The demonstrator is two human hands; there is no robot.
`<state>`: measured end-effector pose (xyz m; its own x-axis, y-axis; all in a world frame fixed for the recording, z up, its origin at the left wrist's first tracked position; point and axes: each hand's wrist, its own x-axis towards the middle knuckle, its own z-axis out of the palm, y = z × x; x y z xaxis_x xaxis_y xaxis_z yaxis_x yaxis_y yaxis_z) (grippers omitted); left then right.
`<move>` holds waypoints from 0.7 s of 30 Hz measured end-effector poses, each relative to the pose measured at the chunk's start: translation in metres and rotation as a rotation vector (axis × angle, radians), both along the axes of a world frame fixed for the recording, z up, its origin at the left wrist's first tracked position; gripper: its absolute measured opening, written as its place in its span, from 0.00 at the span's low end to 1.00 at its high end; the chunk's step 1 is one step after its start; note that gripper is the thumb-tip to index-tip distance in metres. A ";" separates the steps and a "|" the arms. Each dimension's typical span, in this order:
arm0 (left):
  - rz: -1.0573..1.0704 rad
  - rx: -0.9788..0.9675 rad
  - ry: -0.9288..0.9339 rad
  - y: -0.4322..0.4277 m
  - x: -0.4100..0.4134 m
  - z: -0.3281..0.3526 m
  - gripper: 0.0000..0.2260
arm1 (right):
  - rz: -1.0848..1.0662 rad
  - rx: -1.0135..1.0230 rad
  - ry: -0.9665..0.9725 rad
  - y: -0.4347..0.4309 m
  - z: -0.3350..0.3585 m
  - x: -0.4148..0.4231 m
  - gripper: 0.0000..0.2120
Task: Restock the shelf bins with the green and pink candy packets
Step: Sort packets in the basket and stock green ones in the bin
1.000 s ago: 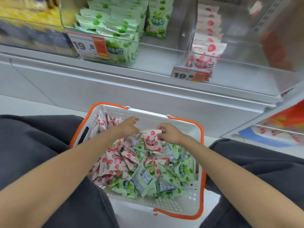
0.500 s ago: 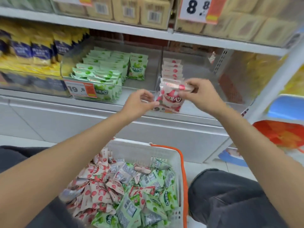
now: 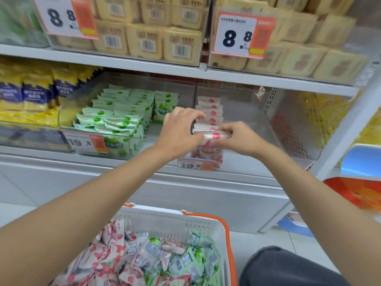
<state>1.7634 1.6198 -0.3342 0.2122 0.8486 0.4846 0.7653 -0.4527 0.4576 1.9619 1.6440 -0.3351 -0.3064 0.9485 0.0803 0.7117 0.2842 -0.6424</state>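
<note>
Both hands pinch one pink packet (image 3: pixel 214 136) by its ends: left hand (image 3: pixel 181 129), right hand (image 3: pixel 237 139), each grip narrow. They hold it at the front of the pink bin (image 3: pixel 247 120), probably to square it with the row. Basket (image 3: pixel 206 221) below the bin has plenty more.
</note>
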 end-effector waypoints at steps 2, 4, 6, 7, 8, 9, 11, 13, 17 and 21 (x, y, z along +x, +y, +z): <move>-0.055 -0.003 0.118 0.008 0.003 0.003 0.17 | -0.055 0.009 0.152 0.010 0.009 0.008 0.05; -0.087 -0.042 0.210 0.017 0.005 0.003 0.15 | -0.101 0.029 0.120 0.028 0.013 0.018 0.07; -0.096 -0.033 0.314 0.024 0.006 0.000 0.13 | -0.088 -0.068 0.001 0.043 0.008 0.020 0.08; -0.101 -0.020 0.362 0.026 0.007 -0.003 0.13 | -0.082 -0.133 -0.015 0.049 0.004 0.021 0.08; -0.105 -0.018 0.394 0.027 0.008 -0.007 0.13 | -0.083 -0.189 -0.008 0.053 -0.001 0.021 0.08; -0.107 -0.026 0.404 0.028 0.008 -0.010 0.14 | -0.088 -0.232 0.013 0.057 -0.003 0.020 0.09; -0.109 -0.039 0.385 0.029 0.008 -0.015 0.15 | -0.088 -0.293 0.051 0.059 -0.006 0.019 0.09; -0.113 -0.020 0.370 0.028 0.008 -0.016 0.14 | -0.089 -0.329 0.085 0.058 -0.008 0.018 0.07; -0.117 -0.003 0.353 0.026 0.009 -0.015 0.13 | -0.079 -0.362 0.107 0.051 -0.009 0.017 0.07; -0.103 -0.008 0.419 0.032 0.010 -0.019 0.14 | -0.085 -0.077 0.159 0.047 -0.008 0.017 0.04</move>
